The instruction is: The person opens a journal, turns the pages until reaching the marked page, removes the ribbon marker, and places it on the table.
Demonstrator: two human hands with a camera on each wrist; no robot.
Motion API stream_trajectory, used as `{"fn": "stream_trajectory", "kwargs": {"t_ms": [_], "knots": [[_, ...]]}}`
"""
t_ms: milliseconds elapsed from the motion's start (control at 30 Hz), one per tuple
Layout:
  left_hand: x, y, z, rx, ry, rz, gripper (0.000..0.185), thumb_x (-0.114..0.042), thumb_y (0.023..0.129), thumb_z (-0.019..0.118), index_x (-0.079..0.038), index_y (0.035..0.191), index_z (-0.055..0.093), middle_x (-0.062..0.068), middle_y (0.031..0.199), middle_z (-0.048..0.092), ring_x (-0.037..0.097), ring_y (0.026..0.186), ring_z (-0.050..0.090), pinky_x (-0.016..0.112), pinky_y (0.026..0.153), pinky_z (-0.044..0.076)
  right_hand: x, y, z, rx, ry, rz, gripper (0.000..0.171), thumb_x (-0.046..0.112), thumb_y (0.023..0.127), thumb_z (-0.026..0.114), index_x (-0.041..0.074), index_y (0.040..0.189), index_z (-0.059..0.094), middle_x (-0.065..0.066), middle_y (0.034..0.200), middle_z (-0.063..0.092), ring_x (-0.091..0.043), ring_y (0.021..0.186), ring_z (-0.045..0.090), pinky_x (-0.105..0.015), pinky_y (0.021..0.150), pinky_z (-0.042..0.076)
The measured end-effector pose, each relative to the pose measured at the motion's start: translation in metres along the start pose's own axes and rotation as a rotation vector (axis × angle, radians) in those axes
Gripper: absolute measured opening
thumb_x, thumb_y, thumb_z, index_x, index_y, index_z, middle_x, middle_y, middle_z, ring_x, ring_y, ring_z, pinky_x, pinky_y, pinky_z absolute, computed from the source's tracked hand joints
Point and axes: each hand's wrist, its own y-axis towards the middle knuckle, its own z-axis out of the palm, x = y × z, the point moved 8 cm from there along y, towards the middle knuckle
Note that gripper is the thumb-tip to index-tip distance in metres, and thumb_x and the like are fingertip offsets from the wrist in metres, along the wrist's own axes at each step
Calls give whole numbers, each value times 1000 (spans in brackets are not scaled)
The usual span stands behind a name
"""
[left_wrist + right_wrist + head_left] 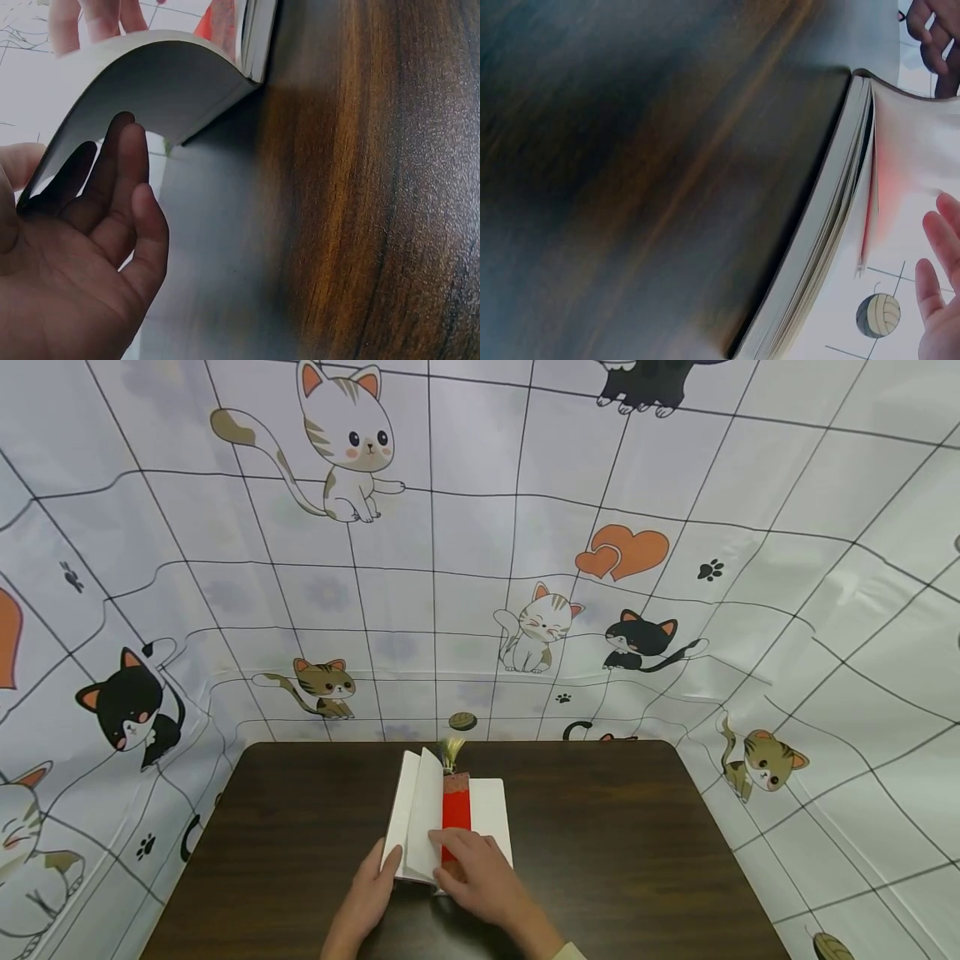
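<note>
An open book (489, 810) with blank white pages lies on the table, its left side lifted. My left hand (366, 887) holds that raised side by its outer edge, thumb on the page and fingers behind the bent cover (172, 82). Along the inner fold lies a red bookmark (456, 806) with a brown patterned top and a pale yellow-green tassel (452, 752). Over the bookmark's lower part is my right hand (480, 875), fingers extended towards the left page. Those fingers look loosely spread in the right wrist view, gripping nothing. The bookmark's lower end is partly hidden.
The dark brown wooden table (600, 843) extends on both sides of the book. Behind and around it hangs a white gridded sheet (465, 535) printed with cats, hearts and paws.
</note>
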Motion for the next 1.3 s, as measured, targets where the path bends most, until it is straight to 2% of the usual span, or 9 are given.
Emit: {"fn": "stream_trajectory", "kwargs": {"t_ms": [233,367,433,500,600,700,800,900,1300], "knots": [[0,-1,1,4,-37,16,42,-26,118,44,1,149,52,16,128,70,14,100,63,32,80,55,9,-1,2,-41,-13,-94,46,42,105,68,34,149,60,9,145,65,-13,125,65,-41,101,55],[4,0,5,31,-119,15,43,-32,119,41,1,144,54,15,115,72,13,87,65,31,76,56,12,0,2,-38,-5,-114,44,41,105,68,35,147,61,7,144,64,-14,122,66,-41,101,56],[5,2,6,43,-146,31,51,-37,120,35,5,142,53,18,109,72,19,84,67,33,75,55,13,0,3,-32,-4,-118,43,41,105,67,36,148,61,6,144,64,-15,122,66,-41,101,56],[9,4,5,42,-108,61,63,-43,120,27,10,146,49,23,117,70,26,96,69,34,83,55,15,1,3,-25,-7,-121,43,41,106,66,36,148,60,5,145,64,-16,123,66,-42,101,57],[8,4,4,45,-88,54,77,-50,119,21,16,155,38,37,147,55,48,134,57,57,111,49,16,2,4,-14,-19,-118,43,41,107,65,37,149,59,4,146,64,-16,125,66,-42,103,56],[2,2,5,46,-83,-8,79,-57,116,31,9,159,38,33,157,50,50,146,48,65,118,40,16,2,5,3,-26,-99,44,43,107,64,38,150,58,6,147,63,-16,127,65,-43,105,56],[-3,1,6,49,-74,-6,65,-52,115,45,0,153,48,21,142,65,31,127,63,47,106,51,14,2,7,27,-22,-74,44,44,107,63,40,151,57,6,148,62,-17,129,64,-44,107,55],[-5,0,5,33,-37,-5,54,-46,114,51,-4,149,53,13,137,70,19,121,64,36,98,52,13,2,9,46,-11,-57,45,44,108,62,41,152,56,6,149,61,-17,130,63,-45,108,55],[1,2,2,11,-30,2,43,-32,113,58,-3,145,57,12,133,72,17,118,65,32,95,53,14,3,10,47,25,-60,48,43,107,64,38,154,57,4,151,61,-18,131,64,-44,110,54]]}}
